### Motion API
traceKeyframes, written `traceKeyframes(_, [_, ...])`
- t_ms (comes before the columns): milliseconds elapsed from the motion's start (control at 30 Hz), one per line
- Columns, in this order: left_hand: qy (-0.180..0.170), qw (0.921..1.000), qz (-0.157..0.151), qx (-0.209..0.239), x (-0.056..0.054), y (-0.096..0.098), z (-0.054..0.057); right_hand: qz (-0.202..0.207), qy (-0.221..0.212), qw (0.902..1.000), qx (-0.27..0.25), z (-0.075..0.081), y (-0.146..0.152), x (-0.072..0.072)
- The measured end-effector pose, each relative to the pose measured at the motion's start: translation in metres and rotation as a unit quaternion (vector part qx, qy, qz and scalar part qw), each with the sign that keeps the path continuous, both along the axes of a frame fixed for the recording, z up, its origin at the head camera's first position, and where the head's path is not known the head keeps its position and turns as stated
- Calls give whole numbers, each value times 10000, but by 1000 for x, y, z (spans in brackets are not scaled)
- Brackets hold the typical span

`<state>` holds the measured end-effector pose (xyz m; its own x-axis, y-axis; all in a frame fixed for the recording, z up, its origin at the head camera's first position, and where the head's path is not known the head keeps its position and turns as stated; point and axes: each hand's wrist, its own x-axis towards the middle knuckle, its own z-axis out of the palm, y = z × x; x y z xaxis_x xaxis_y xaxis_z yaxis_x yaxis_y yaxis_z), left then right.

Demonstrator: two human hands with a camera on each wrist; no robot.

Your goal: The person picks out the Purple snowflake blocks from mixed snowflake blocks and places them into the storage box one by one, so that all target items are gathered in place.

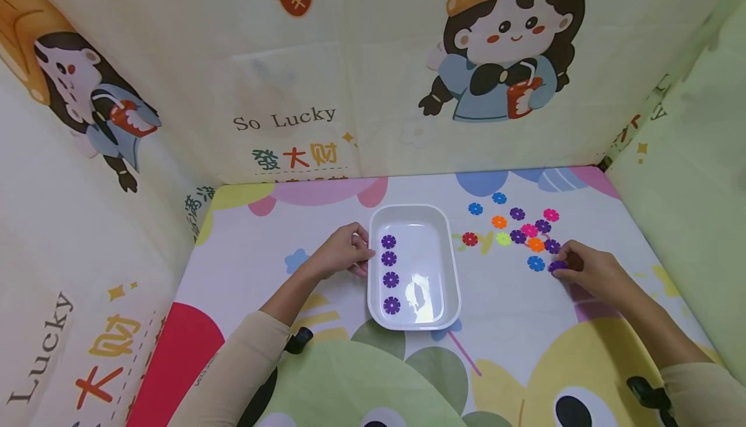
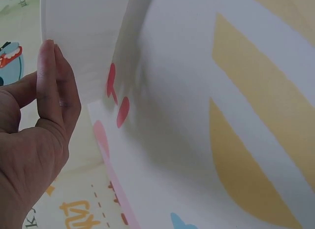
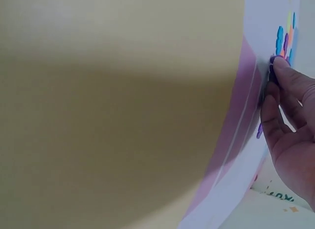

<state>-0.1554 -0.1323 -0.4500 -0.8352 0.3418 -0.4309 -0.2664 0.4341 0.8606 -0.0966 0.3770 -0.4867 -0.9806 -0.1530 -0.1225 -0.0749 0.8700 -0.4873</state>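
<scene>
A white tray (image 1: 440, 271) lies on the table, with a column of several purple flower-shaped pieces (image 1: 391, 279) along its left side. At its left rim my left hand (image 1: 344, 250) holds the edge between thumb and fingers; the left wrist view shows the fingers (image 2: 48, 86) against the tray's outer wall (image 2: 83, 42). To the right, my right hand (image 1: 591, 271) pinches a purple flower piece (image 1: 557, 265) between thumb and fingertips, low over the table. Close by is a blue flower piece (image 1: 536, 263). The right wrist view shows the pinched piece (image 3: 273, 74) mostly covered by the fingers.
Several loose flower pieces in blue, orange (image 1: 498, 221), pink (image 1: 550, 215), purple (image 1: 517, 214), green (image 1: 503, 239) and red (image 1: 469, 239) are scattered right of the tray. A printed cloth (image 1: 326, 219) covers the table, and printed fabric walls (image 1: 384, 90) stand behind and at both sides.
</scene>
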Motion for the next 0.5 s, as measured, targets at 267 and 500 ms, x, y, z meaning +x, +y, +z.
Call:
traceKeyframes(267, [8,10000,-5,26,-1,-1,-1,247,211,9995,6,3,-3,-2])
traceKeyframes(500, [-14,10000,-11,79,-1,-1,-1,234,13,9994,-247,13,-8,-5])
